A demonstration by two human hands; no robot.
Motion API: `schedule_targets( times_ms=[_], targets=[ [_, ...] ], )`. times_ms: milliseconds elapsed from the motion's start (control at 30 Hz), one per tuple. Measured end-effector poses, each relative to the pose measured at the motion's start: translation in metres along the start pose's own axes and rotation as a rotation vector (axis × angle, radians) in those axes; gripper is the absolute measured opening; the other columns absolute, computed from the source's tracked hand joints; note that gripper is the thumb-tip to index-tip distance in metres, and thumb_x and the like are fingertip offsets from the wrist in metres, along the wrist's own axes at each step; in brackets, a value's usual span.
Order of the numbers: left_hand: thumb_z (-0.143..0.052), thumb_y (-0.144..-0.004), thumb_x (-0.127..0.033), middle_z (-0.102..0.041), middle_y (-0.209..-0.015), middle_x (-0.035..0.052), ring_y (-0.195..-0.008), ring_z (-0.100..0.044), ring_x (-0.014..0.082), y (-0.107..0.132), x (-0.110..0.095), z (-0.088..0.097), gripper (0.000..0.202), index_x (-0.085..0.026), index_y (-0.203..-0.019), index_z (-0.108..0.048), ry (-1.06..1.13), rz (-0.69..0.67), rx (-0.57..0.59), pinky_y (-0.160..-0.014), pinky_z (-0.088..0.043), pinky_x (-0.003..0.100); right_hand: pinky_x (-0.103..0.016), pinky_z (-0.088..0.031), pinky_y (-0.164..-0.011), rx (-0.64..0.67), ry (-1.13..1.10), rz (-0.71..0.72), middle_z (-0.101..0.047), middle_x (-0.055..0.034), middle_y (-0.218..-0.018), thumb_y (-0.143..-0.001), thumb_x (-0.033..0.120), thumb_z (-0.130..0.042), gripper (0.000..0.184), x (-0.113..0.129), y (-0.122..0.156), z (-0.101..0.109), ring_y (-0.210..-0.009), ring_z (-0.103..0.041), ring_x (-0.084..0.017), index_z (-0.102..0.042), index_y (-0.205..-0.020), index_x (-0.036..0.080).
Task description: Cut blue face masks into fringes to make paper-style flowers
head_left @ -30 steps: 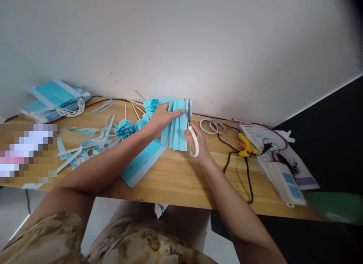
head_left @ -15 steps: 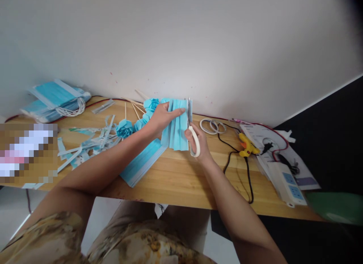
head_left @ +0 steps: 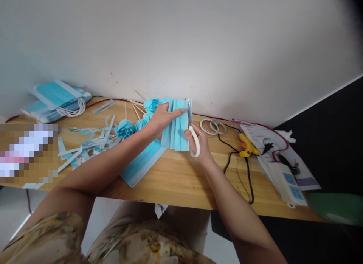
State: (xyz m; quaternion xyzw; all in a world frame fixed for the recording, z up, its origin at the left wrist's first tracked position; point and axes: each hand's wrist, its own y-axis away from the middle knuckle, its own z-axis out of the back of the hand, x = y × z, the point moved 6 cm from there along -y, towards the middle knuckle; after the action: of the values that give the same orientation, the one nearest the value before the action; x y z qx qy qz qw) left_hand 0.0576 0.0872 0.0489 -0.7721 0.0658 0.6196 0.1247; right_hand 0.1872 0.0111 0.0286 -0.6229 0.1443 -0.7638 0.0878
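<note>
A pleated light-blue face mask is held up over the table by my left hand, thumb across its front and fingers behind. My right hand is closed around the white handles of a pair of scissors. Their blades point away from me and lie along the mask's right edge, where a narrow strip shows beyond them. Beneath my left forearm, flat blue mask pieces lie on the wood. Blue folded flowers on thin sticks rest just left of my left hand.
Cut strips are scattered at the left, before a stack of masks with white ear loops. To the right lie tape rolls, a yellow glue gun with its black cord, papers and a power strip. A wall borders the table's back.
Both hands stay almost in place. The scissor blades have shifted slightly against the mask's right edge; the rest looks the same.
</note>
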Motion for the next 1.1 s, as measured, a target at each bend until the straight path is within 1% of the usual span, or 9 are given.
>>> schedule_targets(
  times_ms=[67,167,267,333,467,567,700,933,1100],
  targets=[
    [-0.082,-0.068,-0.039,-0.068,-0.077,0.006,-0.071,-0.065,0.0192,0.0,-0.001,0.0,0.031,-0.015,-0.077,-0.063,0.002,-0.005,0.001,-0.069,-0.055,0.033,-0.031,-0.049,-0.062,-0.004,-0.021,-0.003,-0.055,-0.0001,-0.071,-0.079,0.07,-0.065,0.049,0.001,0.0,0.0,-0.065,-0.05,-0.015,-0.065,-0.086,0.022],
    [-0.08,-0.07,-0.043,-0.067,-0.077,0.0054,-0.071,-0.063,0.0178,0.0,-0.004,0.0,0.034,-0.016,-0.078,-0.062,-0.003,-0.025,0.0,-0.067,-0.053,0.031,-0.028,-0.042,-0.051,0.006,-0.034,-0.032,-0.049,0.0017,-0.064,-0.077,0.073,-0.065,0.052,0.0,0.002,-0.002,-0.056,-0.043,-0.013,-0.062,-0.081,0.021],
    [-0.08,-0.07,-0.042,-0.063,-0.072,0.0015,-0.066,-0.061,0.0153,-0.001,-0.006,0.002,0.034,-0.016,-0.077,-0.059,-0.017,-0.038,-0.022,-0.064,-0.051,0.028,-0.026,-0.036,-0.045,0.031,-0.035,-0.063,-0.044,0.0038,-0.059,-0.078,0.074,-0.063,0.054,-0.002,0.002,-0.004,-0.05,-0.038,-0.011,-0.063,-0.085,0.021],
    [-0.079,-0.069,-0.038,-0.061,-0.068,-0.0009,-0.062,-0.058,0.0133,-0.002,-0.007,0.003,0.032,-0.016,-0.075,-0.057,-0.016,-0.047,-0.03,-0.062,-0.05,0.027,-0.026,-0.039,-0.048,0.045,-0.025,-0.041,-0.049,0.0027,-0.062,-0.079,0.074,-0.062,0.054,-0.002,0.001,-0.005,-0.053,-0.042,-0.012,-0.064,-0.089,0.021],
    [-0.078,-0.071,-0.032,-0.062,-0.068,0.0001,-0.061,-0.058,0.0129,-0.001,-0.005,0.001,0.026,-0.016,-0.072,-0.057,0.012,-0.035,-0.018,-0.059,-0.049,0.026,-0.032,-0.052,-0.068,0.06,0.002,0.038,-0.064,-0.0034,-0.084,-0.079,0.075,-0.06,0.056,0.002,-0.002,-0.003,-0.075,-0.058,-0.019,-0.066,-0.096,0.022],
    [-0.079,-0.071,-0.029,-0.061,-0.068,0.0005,-0.061,-0.058,0.0123,0.001,-0.004,-0.001,0.026,-0.015,-0.071,-0.058,0.018,-0.035,-0.021,-0.059,-0.048,0.025,-0.037,-0.055,-0.075,0.063,0.019,0.052,-0.068,-0.006,-0.093,-0.081,0.075,-0.058,0.056,0.002,-0.003,-0.001,-0.084,-0.062,-0.023,-0.066,-0.101,0.023],
    [-0.08,-0.071,-0.027,-0.059,-0.067,-0.0004,-0.06,-0.055,0.0107,0.004,-0.005,-0.005,0.026,-0.015,-0.069,-0.057,0.006,-0.042,-0.003,-0.059,-0.046,0.025,-0.039,-0.055,-0.076,0.051,0.027,0.048,-0.069,-0.0066,-0.095,-0.082,0.074,-0.058,0.055,-0.001,-0.003,0.0,-0.086,-0.062,-0.024,-0.067,-0.102,0.023],
    [-0.078,-0.071,-0.025,-0.059,-0.066,-0.0008,-0.061,-0.055,0.0109,0.005,-0.002,-0.008,0.025,-0.015,-0.069,-0.055,0.033,-0.033,0.002,-0.059,-0.046,0.024,-0.037,-0.054,-0.076,0.015,-0.056,-0.002,-0.069,-0.0063,-0.096,-0.081,0.07,-0.063,0.053,-0.012,-0.003,0.0,-0.086,-0.062,-0.023,-0.068,-0.105,0.023],
    [-0.078,-0.071,-0.026,-0.059,-0.066,-0.0005,-0.06,-0.055,0.0106,0.004,-0.001,-0.008,0.025,-0.015,-0.07,-0.056,0.039,-0.019,0.01,-0.059,-0.046,0.025,-0.038,-0.054,-0.076,0.004,-0.052,0.006,-0.069,-0.0057,-0.094,-0.082,0.068,-0.064,0.05,-0.009,-0.002,0.001,-0.085,-0.062,-0.023,-0.07,-0.104,0.023]
  ],
)
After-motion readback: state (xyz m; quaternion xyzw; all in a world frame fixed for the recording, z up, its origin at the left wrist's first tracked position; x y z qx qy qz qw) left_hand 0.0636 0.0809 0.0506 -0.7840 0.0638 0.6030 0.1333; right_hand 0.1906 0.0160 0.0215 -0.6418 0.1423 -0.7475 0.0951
